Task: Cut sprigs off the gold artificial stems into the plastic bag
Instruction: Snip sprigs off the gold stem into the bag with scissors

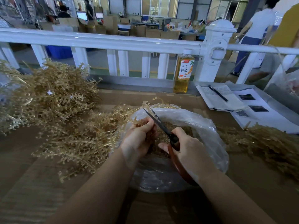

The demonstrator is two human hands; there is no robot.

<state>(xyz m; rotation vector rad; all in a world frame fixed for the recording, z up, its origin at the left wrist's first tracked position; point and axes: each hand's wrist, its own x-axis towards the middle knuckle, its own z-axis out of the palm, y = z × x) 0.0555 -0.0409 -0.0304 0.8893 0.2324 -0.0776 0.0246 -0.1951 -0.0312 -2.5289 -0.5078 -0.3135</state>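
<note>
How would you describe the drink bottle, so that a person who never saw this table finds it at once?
Follow the white railing at the far edge of the table to its thick post. The bottle stands upright just left of that post. It is the only bottle there: clear, white cap, amber liquid, orange-and-white label.

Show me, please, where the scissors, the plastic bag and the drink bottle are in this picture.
scissors (159,123): head view, on the dark blades above the pivot.
plastic bag (200,123): head view, on its right rim.
drink bottle (183,70): head view, on its label.
</note>
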